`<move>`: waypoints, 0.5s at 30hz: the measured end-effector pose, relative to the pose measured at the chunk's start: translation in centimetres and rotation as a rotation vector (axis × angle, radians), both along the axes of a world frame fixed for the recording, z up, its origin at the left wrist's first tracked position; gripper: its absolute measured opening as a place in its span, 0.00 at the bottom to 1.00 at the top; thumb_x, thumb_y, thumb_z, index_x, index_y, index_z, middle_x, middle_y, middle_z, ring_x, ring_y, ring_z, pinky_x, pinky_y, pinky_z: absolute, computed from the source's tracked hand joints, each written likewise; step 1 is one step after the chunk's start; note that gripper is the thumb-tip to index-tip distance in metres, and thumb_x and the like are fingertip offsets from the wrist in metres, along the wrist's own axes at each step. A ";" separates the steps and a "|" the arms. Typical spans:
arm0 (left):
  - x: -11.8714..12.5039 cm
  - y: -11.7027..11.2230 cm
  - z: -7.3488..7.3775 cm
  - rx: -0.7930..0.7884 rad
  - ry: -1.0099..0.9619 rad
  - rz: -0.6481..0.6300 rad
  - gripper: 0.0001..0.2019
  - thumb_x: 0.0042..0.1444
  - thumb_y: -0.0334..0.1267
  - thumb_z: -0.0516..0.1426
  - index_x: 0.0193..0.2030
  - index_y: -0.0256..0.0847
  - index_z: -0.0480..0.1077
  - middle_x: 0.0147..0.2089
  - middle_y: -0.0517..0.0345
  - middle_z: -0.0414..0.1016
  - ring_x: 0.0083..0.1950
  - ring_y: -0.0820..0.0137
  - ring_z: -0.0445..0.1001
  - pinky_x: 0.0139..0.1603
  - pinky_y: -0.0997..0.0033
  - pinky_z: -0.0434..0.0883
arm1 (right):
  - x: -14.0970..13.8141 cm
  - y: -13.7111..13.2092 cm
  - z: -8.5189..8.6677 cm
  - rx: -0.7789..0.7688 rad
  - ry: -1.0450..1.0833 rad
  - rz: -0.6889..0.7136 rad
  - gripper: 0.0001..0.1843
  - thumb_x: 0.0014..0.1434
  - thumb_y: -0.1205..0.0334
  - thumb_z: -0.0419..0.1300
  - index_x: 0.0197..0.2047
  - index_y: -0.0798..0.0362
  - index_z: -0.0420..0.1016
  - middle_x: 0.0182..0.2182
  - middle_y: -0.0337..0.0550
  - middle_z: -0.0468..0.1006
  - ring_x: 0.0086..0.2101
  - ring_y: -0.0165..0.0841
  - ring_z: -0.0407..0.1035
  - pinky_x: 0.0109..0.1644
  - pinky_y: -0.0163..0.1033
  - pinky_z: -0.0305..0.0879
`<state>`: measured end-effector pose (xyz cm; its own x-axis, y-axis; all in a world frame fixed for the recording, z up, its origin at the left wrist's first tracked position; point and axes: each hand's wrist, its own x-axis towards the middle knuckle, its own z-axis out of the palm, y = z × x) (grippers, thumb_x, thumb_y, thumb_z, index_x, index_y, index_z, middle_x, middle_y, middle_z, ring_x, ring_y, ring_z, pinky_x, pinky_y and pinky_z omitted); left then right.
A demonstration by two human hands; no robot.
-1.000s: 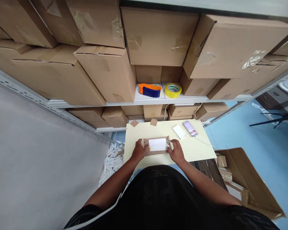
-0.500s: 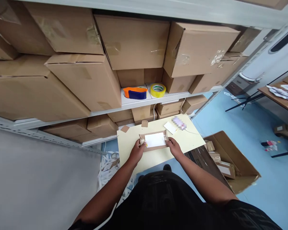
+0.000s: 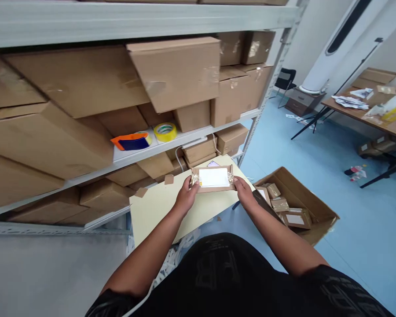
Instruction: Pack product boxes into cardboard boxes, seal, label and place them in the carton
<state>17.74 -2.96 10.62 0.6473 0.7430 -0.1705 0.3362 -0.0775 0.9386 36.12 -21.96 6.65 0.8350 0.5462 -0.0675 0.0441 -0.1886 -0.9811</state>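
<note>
The left hand (image 3: 187, 193) and right hand (image 3: 244, 193) are clamping opposite short ends of a flat cardboard parcel (image 3: 214, 178). Its long axis is running crosswise between them, above the counter (image 3: 161, 209). The open carton (image 3: 305, 193) is sitting to the right, the right hand being nearer it.

On the shelf (image 3: 171, 145) I can see a yellow tape roll (image 3: 165, 136) beside an orange-and-blue tape dispenser (image 3: 134, 144), cardboard cartons (image 3: 180, 75) stacked around them. Right of my feed I make out papers (image 3: 350, 103) on a far worktop (image 3: 359, 116), a drawer cabinet (image 3: 305, 100) and a black chair (image 3: 285, 80).
</note>
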 end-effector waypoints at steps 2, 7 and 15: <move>3.8 -2.1 0.0 0.020 -0.019 -0.045 0.29 0.65 0.56 0.56 0.70 0.49 0.64 0.67 0.52 0.72 0.67 0.56 0.71 0.65 0.58 0.66 | 3.0 -3.3 0.4 0.006 -0.037 -0.023 0.33 0.64 0.33 0.52 0.56 0.48 0.80 0.54 0.44 0.82 0.56 0.48 0.71 0.63 0.52 0.65; 13.2 -8.0 0.6 0.032 0.024 -0.168 0.30 0.65 0.57 0.55 0.70 0.48 0.64 0.68 0.51 0.72 0.66 0.56 0.71 0.64 0.58 0.66 | 9.6 -11.4 1.5 -0.033 -0.041 -0.130 0.33 0.64 0.34 0.52 0.54 0.51 0.81 0.53 0.48 0.82 0.55 0.48 0.71 0.60 0.48 0.66; 26.1 -14.1 -0.2 0.065 0.084 -0.471 0.29 0.64 0.55 0.56 0.69 0.47 0.66 0.64 0.51 0.76 0.62 0.55 0.74 0.62 0.58 0.68 | 16.3 -20.9 -0.5 -0.075 -0.006 -0.417 0.30 0.65 0.35 0.51 0.49 0.49 0.81 0.51 0.46 0.83 0.51 0.46 0.73 0.57 0.46 0.67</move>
<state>43.89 -17.09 10.40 0.9019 0.3832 -0.1994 0.3248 -0.2973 0.8978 52.39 -42.89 6.19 0.9839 0.1551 -0.0888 -0.0456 -0.2625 -0.9639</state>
